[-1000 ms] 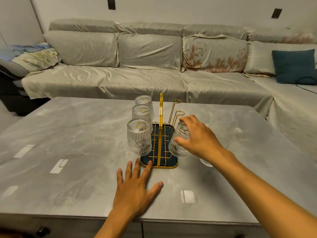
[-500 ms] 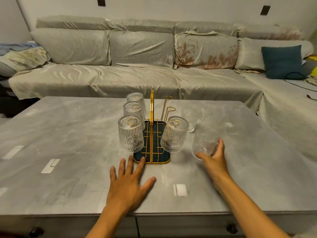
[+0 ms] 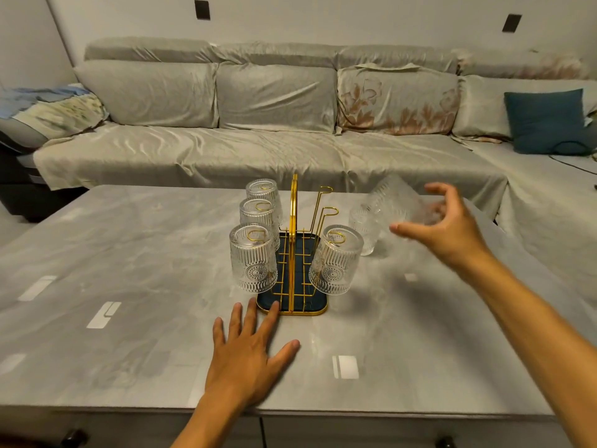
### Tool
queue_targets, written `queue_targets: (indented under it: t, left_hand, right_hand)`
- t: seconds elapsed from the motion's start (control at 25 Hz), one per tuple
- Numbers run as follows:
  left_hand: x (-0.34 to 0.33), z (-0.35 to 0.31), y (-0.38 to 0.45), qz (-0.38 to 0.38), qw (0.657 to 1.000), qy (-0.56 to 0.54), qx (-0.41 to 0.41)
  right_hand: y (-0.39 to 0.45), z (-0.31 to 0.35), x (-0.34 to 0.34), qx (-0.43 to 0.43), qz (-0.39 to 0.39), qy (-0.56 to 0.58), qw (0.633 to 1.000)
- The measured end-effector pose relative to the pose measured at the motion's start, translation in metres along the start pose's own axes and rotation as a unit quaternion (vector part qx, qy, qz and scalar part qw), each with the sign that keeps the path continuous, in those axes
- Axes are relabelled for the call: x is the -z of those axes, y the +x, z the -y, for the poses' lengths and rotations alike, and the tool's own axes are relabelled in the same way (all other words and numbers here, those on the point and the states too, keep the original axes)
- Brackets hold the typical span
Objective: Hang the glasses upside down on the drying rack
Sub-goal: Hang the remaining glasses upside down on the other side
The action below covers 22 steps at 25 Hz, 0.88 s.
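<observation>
A gold wire drying rack (image 3: 293, 253) with a dark blue base stands mid-table. Three ribbed glasses hang upside down on its left prongs, the nearest one (image 3: 254, 257) in front. One more upturned glass (image 3: 336, 260) hangs on the front right prong; two right prongs behind it are bare. My right hand (image 3: 442, 225) holds a tilted, blurred ribbed glass (image 3: 392, 202) in the air to the right of the rack. Another glass (image 3: 363, 232) stands on the table below it. My left hand (image 3: 248, 357) lies flat on the table, fingertips touching the rack's base.
The grey marble table (image 3: 129, 286) runs to an edge close to me. Behind it is a long grey sofa (image 3: 258, 130) with a teal cushion (image 3: 547, 119) at the right and bedding at the left.
My right hand let go of the glass hung on the front right prong, took a glass standing on the table to the right, and has lifted and tilted it. The left hand stayed put.
</observation>
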<state>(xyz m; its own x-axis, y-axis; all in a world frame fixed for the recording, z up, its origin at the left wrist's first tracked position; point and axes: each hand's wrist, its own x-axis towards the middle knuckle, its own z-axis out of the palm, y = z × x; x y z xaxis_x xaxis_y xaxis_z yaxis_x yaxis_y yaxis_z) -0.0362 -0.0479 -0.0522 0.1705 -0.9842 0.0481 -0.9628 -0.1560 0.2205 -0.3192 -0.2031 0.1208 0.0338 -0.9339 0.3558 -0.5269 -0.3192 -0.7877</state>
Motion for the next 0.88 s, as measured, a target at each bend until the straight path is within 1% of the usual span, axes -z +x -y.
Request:
queue_targets:
  t: [0.12,0.2,0.28,0.4,0.68,0.88]
  left_hand:
    - [0.0,-0.001,0.0,0.0,1.0,-0.003,0.0]
    - [-0.001,-0.001,0.0,-0.001,1.0,-0.004,0.002]
    - [-0.001,-0.001,0.001,-0.002,1.0,-0.005,0.006]
    - [-0.002,-0.001,0.001,-0.003,1.0,-0.007,0.007]
    - [0.001,-0.002,0.001,-0.004,1.0,-0.009,0.009]
    - [0.002,-0.002,0.001,-0.007,1.0,-0.016,0.011]
  right_hand:
    - [0.034,0.051,0.015,0.049,-0.002,-0.012,0.999]
    - [0.049,0.072,0.005,0.077,0.017,-0.017,0.997]
    - [0.057,0.081,-0.014,0.103,0.028,-0.058,0.993]
    - [0.061,0.077,-0.044,0.119,0.021,-0.114,0.986]
    - [0.063,0.06,-0.08,0.133,0.063,-0.147,0.978]
    - [0.062,0.053,-0.101,0.1,0.113,-0.171,0.974]
